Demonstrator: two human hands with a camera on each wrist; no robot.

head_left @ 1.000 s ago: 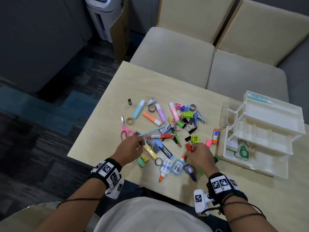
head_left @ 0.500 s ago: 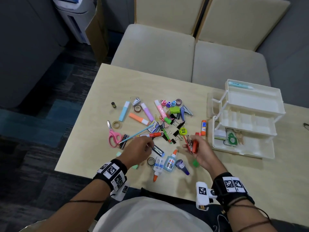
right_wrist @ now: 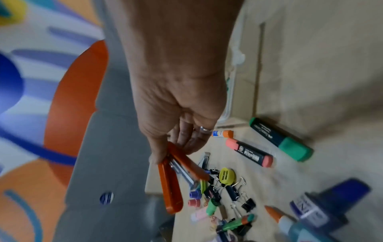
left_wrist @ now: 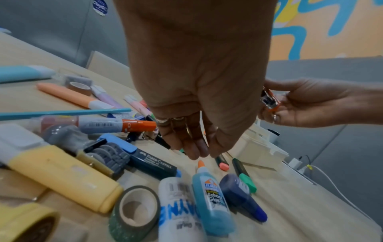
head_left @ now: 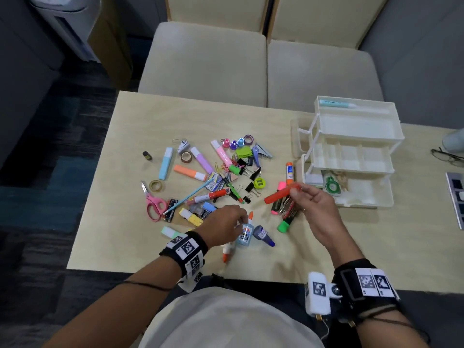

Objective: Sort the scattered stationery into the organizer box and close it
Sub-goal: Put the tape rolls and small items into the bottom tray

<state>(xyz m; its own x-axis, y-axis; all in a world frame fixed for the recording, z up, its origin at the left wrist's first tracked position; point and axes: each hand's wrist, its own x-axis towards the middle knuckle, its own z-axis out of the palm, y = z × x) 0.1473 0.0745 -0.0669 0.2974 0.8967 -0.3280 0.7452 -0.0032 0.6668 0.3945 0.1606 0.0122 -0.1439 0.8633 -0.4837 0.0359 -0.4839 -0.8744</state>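
My right hand (head_left: 295,194) grips an orange stapler (head_left: 278,197) by one end and holds it above the table, just left of the white tiered organizer box (head_left: 364,202). The stapler (right_wrist: 172,188) hangs half open past my fingers. The box stands open, with a light blue pen (head_left: 336,104) in its top tray and a green tape dispenser (head_left: 331,187) in the bottom one. My left hand (head_left: 238,221) hovers over a blue glue bottle (head_left: 247,232). Its fingers (left_wrist: 194,153) point down with nothing visible in them. Markers, clips and tape rolls lie scattered mid-table.
A green-capped highlighter (head_left: 286,223) and a pink one (head_left: 276,207) lie under my right hand. Pink scissors (head_left: 155,207) lie at the pile's left. Glasses (head_left: 449,156) and a dark device (head_left: 457,197) sit at the right edge. Two beige chairs (head_left: 206,64) stand beyond the table.
My right hand picked the orange stapler up from the table and raised it toward the box. My left hand moved right from the yellow highlighter to above the glue bottles.
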